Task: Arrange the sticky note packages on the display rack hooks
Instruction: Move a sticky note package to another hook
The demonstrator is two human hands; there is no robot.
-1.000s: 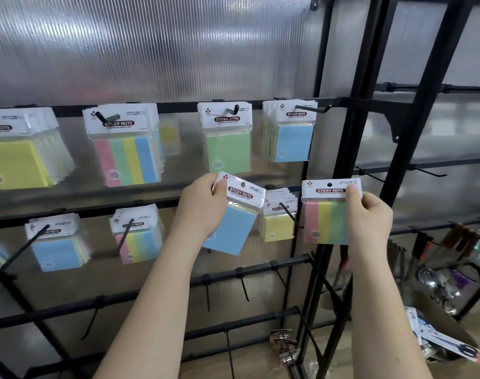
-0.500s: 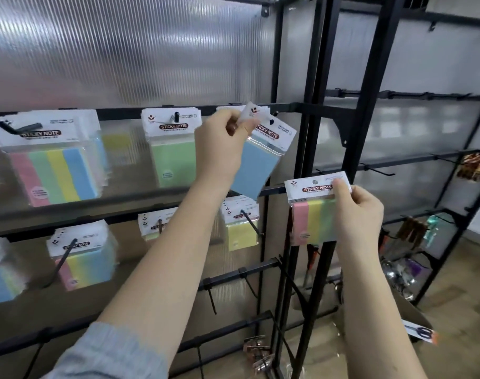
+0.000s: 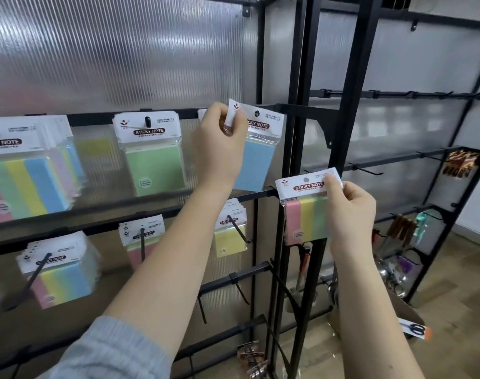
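My left hand grips the header card of a blue sticky note package and holds it up at the right end of the upper rail of the black display rack. The hook there is hidden behind hand and package. My right hand pinches a multicolour striped package by its header, lower right, in front of the rack's upright. Hung packages fill other hooks: green, striped, yellow.
Bare black hooks stick out from the lower rails. A second rack at the right carries keychains and metal utensils. A cardboard box with packaged scissors sits on the wooden floor at lower right.
My left hand raised the blue package from the middle rail up to the top rail's right end. My right hand kept the striped package roughly in place; the view swung right.
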